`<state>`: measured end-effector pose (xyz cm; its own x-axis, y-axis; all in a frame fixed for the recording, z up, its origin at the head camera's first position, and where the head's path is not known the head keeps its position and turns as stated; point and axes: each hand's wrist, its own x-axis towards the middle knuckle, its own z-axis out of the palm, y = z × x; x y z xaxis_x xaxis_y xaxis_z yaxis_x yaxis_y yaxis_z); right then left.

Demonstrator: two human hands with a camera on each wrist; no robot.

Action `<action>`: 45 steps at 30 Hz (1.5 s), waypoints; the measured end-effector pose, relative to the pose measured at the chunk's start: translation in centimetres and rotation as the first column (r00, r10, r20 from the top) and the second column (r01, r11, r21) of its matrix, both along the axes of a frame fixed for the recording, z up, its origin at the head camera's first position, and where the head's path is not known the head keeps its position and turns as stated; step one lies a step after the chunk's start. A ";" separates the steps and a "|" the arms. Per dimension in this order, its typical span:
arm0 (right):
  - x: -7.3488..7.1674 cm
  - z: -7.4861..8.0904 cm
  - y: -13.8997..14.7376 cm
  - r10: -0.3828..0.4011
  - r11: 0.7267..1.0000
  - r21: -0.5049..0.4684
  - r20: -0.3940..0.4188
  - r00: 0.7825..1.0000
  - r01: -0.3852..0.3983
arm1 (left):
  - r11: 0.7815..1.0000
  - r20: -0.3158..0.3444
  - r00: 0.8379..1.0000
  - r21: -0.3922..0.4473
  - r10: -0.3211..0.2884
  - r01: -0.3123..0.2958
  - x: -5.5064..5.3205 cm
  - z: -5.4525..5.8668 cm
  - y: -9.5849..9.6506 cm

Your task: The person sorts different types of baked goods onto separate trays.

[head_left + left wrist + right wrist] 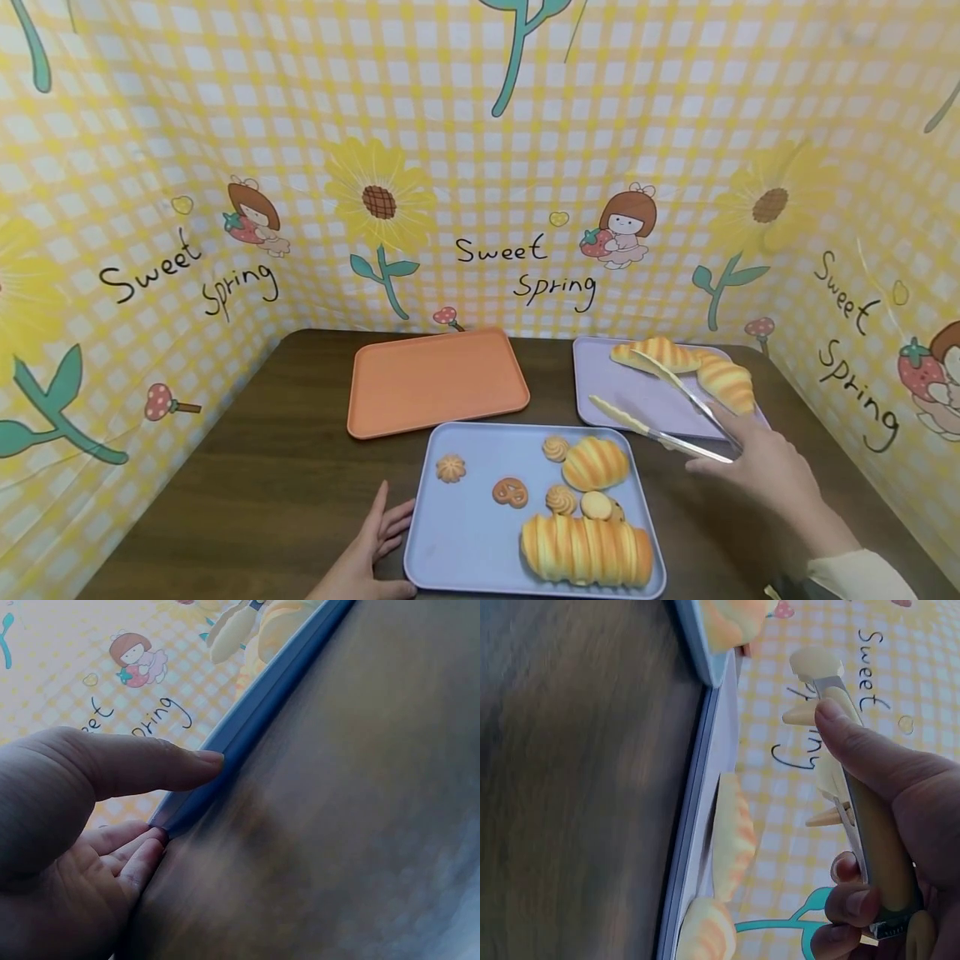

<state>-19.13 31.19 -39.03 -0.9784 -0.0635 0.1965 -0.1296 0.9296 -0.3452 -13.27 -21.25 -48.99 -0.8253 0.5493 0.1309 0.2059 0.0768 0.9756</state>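
Observation:
My right hand (772,475) grips a pair of tongs (667,440) by the handle, the arms spread apart over the lavender tray (607,383) at the back right. Two striped bread pieces lie on that tray: a croissant-like one (652,354) and a second roll (726,382). In the right wrist view, thumb and fingers wrap the tongs' handle (881,840); nothing shows between the tips. My left hand (367,550) touches the left edge of the blue tray (468,542) with fingers extended; in the left wrist view the thumb (157,765) lies against its rim.
The blue tray bears a long striped loaf (588,550), a round roll (596,464), a pretzel cookie (511,492), a flower-shaped cookie (451,468) and several other cookies. An orange tray (438,379) sits at the back left. Checked cloth (480,192) encloses the table's back and sides.

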 end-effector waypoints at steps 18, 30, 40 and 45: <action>2.9 -0.3 -1.1 0.200 0.980 -0.004 -0.014 0.980 -0.200 | 1.000 0.033 0.999 -0.008 0.007 -0.007 0.0 0.1 -0.1; 3.8 -1.1 -0.2 0.405 0.911 -0.066 -0.028 0.914 -0.406 | 1.000 0.006 1.000 -0.016 0.011 -0.011 0.0 0.0 -0.1; 3.8 -2.8 1.1 0.672 0.719 -0.209 -0.040 0.740 -0.663 | 1.000 0.028 1.000 -0.015 0.012 -0.012 -0.1 0.0 -0.1; 3.6 -3.8 1.4 0.701 0.691 -0.223 -0.026 0.713 -0.687 | 1.000 0.030 0.999 -0.015 0.017 -0.016 -0.1 0.0 -0.1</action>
